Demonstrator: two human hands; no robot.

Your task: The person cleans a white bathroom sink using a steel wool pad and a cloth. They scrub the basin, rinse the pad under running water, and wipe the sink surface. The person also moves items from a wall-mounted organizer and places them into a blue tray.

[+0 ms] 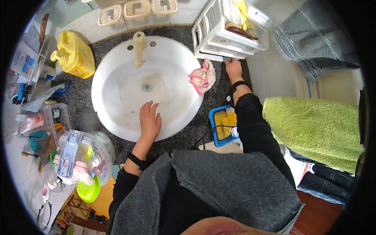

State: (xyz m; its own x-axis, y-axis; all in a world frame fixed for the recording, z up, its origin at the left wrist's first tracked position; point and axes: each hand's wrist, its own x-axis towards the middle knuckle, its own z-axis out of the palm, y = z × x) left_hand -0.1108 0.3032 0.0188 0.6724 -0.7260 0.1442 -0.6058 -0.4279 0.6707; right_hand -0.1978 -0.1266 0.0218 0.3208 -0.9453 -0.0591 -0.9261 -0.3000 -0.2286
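A white oval washbasin (173, 117) with a beige faucet (139, 48) is set in a dark speckled countertop (79, 108). My left hand (150, 120) is over the basin's near part, fingers apart and holding nothing. At the right, my right hand (233, 68) reaches to the foot of a white plastic drawer unit (217, 44). Its fingertips are at a small dark object (227, 59) there; whether they grip it cannot be told. A crumpled cream cloth with pink edging (202, 77) lies on the basin's right rim, left of my right hand.
A yellow pump jug (75, 55) stands left of the basin. Clear bins (63, 110) with toiletries line the left side. A blue basket (216, 141) with yellow items sits below my right forearm. A green towel (314, 129) and a grey towel (305, 35) hang at right.
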